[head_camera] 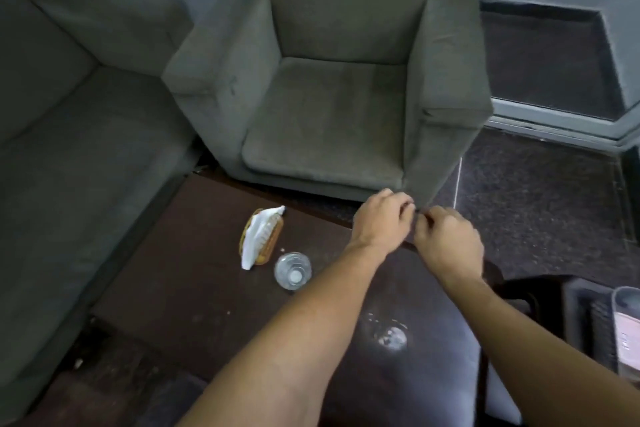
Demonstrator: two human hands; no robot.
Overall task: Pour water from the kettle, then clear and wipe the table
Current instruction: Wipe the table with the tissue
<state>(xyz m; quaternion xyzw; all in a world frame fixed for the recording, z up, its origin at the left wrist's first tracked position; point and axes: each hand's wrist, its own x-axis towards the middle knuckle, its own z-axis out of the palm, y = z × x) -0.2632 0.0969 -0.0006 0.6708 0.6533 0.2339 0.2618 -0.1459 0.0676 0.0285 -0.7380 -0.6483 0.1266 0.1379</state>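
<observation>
Meeting over the bench (173, 270) edge, centre right, the left hand (382, 218) and right hand (448, 243) are seen curled; whether anything is gripped cannot be told.

No text, brand, number or sign is showing clearly enough to read. At the right edge, a pale label (626, 331) is sitting on the side of a clear plastic container (623, 298). It is carrying a few small dark marks, but they are blurring into smudges and no letter or digit is coming through.
</observation>
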